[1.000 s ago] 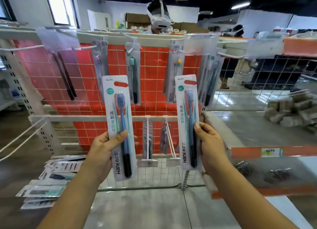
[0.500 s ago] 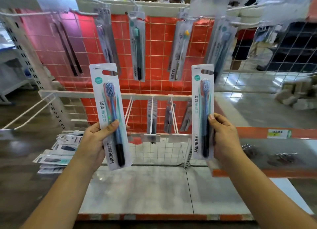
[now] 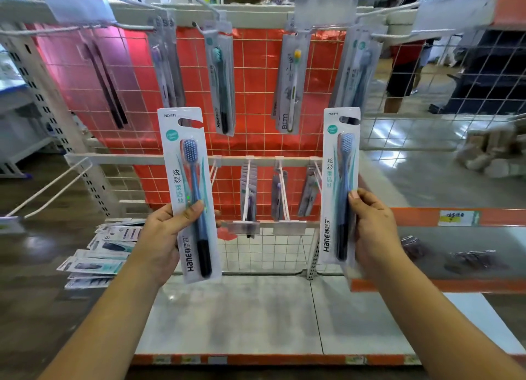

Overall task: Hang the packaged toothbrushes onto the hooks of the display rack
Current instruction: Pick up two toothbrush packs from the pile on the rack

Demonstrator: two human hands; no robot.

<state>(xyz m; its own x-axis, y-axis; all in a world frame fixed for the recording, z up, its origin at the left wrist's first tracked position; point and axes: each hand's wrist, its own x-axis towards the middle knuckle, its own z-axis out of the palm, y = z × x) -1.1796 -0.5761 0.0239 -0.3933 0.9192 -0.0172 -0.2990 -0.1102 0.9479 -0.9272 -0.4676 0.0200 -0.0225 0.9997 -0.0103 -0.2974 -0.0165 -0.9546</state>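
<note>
Left hand (image 3: 162, 237) grips the left toothbrush pack (image 3: 189, 194) low down, thumb curled across the front, fingers behind. Right hand (image 3: 373, 231) pinches the right toothbrush pack (image 3: 340, 186) at its right edge, thumb on front, fingers behind the card. Both packs upright, hang slots at the top, held in front of the display rack (image 3: 256, 95) and clear of its hooks.

Landmark is the lower rail (image 3: 136, 160) of the rack. Above it: red wire grid backing, top row of hooks with hanging packs, among them a teal-bristle pack (image 3: 220, 80) and a yellow-bristle pack (image 3: 291, 80). Clear price sleeves on the top hook tips partly cover the packs behind. On the rail: short hooks (image 3: 247, 191) with a few packs seen edge-on, contents hard to make out. Left pack's top overlaps the hanging packs behind it; right pack's slot overlaps another hanging pack. Left of the rail's end: long bare wire hook (image 3: 51, 189). Below and left of the rail: loose pile of packs (image 3: 99, 254) on the floor, blurred. Below the rail: grey base shelf (image 3: 270, 317). Right of the rail: orange-edged shelf (image 3: 455, 251) with blurred small items. Beyond the grid upper right, a person's legs (image 3: 398, 83), upper body cut off.
</note>
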